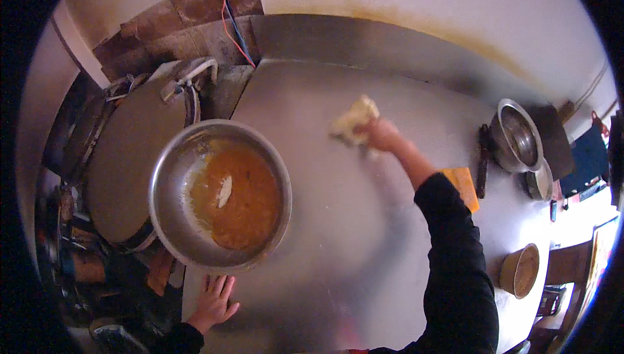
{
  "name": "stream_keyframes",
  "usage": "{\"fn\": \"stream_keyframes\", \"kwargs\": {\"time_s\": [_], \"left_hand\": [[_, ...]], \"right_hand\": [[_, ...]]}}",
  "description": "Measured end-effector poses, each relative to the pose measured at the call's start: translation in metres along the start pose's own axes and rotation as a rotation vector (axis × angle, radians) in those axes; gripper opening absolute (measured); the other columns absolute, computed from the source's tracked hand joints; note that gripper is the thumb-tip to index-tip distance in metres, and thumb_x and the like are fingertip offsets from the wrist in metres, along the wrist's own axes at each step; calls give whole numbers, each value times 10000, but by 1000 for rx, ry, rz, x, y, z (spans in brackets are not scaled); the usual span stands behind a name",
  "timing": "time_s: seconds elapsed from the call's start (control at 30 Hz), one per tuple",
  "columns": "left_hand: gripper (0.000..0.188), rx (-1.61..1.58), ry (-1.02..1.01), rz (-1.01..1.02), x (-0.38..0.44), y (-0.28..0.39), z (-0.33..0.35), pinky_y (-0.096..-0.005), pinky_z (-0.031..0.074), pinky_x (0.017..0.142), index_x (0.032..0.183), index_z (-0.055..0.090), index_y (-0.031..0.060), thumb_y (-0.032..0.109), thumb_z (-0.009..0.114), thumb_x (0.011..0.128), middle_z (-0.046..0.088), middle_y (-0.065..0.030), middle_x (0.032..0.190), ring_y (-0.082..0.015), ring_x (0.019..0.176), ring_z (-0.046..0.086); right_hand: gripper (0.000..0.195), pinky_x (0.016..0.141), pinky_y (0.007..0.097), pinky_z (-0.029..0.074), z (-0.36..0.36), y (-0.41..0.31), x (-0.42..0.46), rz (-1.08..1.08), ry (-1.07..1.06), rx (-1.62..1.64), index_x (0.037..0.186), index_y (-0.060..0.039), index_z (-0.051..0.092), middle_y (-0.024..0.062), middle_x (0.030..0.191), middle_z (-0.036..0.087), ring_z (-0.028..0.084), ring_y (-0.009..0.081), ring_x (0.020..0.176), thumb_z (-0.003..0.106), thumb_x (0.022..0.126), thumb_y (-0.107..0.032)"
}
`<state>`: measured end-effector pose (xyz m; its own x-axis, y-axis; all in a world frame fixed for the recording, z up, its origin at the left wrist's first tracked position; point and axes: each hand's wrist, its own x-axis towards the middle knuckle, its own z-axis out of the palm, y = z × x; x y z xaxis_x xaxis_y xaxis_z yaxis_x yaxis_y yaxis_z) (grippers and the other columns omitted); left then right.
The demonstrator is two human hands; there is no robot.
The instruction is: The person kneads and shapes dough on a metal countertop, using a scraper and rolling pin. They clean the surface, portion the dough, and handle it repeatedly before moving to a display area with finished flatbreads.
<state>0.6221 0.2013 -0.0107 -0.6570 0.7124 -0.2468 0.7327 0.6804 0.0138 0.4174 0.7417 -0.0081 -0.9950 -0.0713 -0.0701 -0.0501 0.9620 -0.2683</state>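
Observation:
My right hand (380,135) is stretched out over the metal worktop (336,237), its fingers closed on a crumpled pale yellow cloth (358,115); both are slightly blurred. At the worktop's left edge, my left hand (217,300) rests flat with its fingers apart, just below a large stainless steel bowl (285,198). Inside the bowl lies an orange-brown liquid (248,208) with a small whitish lump (224,192) on it.
A large round drum-like appliance (126,159) stands left of the bowl. To the right are an orange flat piece (463,186), a dark bar (482,159), a metal basin (516,135), a smaller bowl (540,183) and a tan container (519,271). Red and blue wires (231,25) hang at the back.

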Motion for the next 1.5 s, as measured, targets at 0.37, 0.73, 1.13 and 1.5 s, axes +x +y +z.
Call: {"fn": "stream_keyframes", "kwargs": {"time_s": [0.37, 0.73, 1.13, 1.5], "left_hand": [[598, -2475, 607, -283, 87, -30, -68, -478, 254, 991, 1331, 231, 117, 435, 424, 862, 219, -73, 1381, -279, 1245, 257], [667, -2337, 535, -513, 289, -9, -155, -703, 191, 880, 1360, 140, 161, 498, 388, 840, 125, -102, 1407, -383, 1269, 141], [783, -2013, 561, -554, 387, -5, -137, -612, 207, 942, 1364, 90, 127, 472, 510, 802, 142, -135, 1399, -358, 1266, 173], [619, -51, 143, 149, 231, 89, -29, -495, 62, 1043, 1348, 164, 50, 320, 432, 860, 125, -168, 1400, -319, 1297, 113]], "right_hand": [[333, 808, 377, 448, -18, -108, -232, -218, -486, -17, 952, -211, 625, 87, 1128, 477, 485, 317, 987, 545, 672, -50], [311, 830, 372, 434, 20, -110, -326, 61, -16, 130, 898, -188, 627, 44, 1149, 470, 446, 298, 1037, 563, 645, -19], [220, 760, 303, 454, -13, -121, -388, 458, 298, 822, 848, -50, 624, 91, 941, 565, 561, 236, 856, 629, 629, -58], [493, 804, 435, 412, 53, -60, -239, -346, 313, -219, 1174, -297, 446, 124, 1238, 376, 455, 318, 911, 572, 699, -261]]}}
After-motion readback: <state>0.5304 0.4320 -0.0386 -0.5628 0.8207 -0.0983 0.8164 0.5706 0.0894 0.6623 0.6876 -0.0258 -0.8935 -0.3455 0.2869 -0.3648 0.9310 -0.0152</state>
